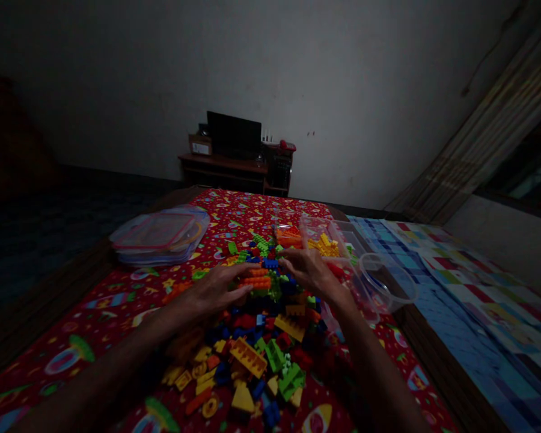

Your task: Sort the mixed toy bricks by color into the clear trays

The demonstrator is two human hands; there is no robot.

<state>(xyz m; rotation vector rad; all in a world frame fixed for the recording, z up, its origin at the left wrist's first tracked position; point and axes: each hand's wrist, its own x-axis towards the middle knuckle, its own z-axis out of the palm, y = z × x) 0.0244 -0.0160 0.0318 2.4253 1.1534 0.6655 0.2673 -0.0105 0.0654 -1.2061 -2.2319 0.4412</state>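
Note:
My left hand (217, 288) has its thumb and fingers closed around orange toy bricks (258, 281), over the middle of a heap of mixed toy bricks. Across from it, my right hand (310, 272) hovers above the heap with fingers bent and apart, and nothing shows between them. A blue brick (270, 263) lies just left of those fingertips. Nearer to me, the heap spreads out with a yellow brick (247, 357), green bricks (292, 381) and small round yellow pieces (210, 408).
Clear plastic containers (390, 279) stand on the right; one holds yellow bricks (324, 245), another orange bricks (289, 234). Stacked lids (157, 237) lie at the left. A red patterned cloth (234, 210) covers the table. Behind are a desk (225, 165) and a dark screen (234, 135).

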